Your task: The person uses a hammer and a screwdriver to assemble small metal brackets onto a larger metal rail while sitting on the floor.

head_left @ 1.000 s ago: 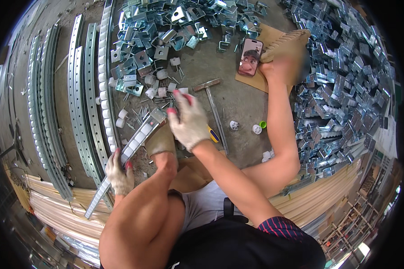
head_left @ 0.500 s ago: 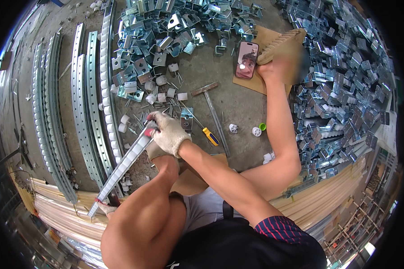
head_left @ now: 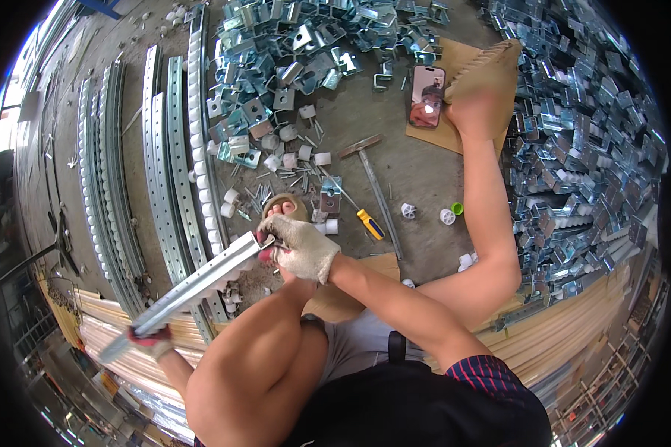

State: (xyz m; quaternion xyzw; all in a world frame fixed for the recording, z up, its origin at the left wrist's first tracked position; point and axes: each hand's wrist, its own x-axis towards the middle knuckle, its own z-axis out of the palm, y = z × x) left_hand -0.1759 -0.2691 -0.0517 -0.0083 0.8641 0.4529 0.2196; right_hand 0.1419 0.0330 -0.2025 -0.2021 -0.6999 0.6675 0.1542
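A steel roller track (head_left: 195, 289) lies slantwise across the lower left, held in both gloved hands. Its bare metal side faces up, and some white rollers peek out along its lower edge. My right hand (head_left: 302, 246), in a cream glove with red on the fingers, is closed around the upper end, above my sandalled foot. Toward the lower end, my left hand (head_left: 150, 340) grips the track from below, beyond my knee. A hammer (head_left: 376, 195) and a yellow-handled screwdriver (head_left: 369, 223) rest on the floor right of my right hand.
More roller tracks (head_left: 203, 127) and perforated rails (head_left: 156, 156) lie along the left. Metal brackets are heaped at the top (head_left: 291, 45) and right (head_left: 581, 164). Loose white rollers (head_left: 322, 159) and pins lie mid-floor. A phone (head_left: 426, 97) is on cardboard (head_left: 425, 136) by my other foot.
The roller track has turned over lengthwise: its white rollers faced up before, now its metal side does. My left hand has come further into sight. The view has shifted slightly.
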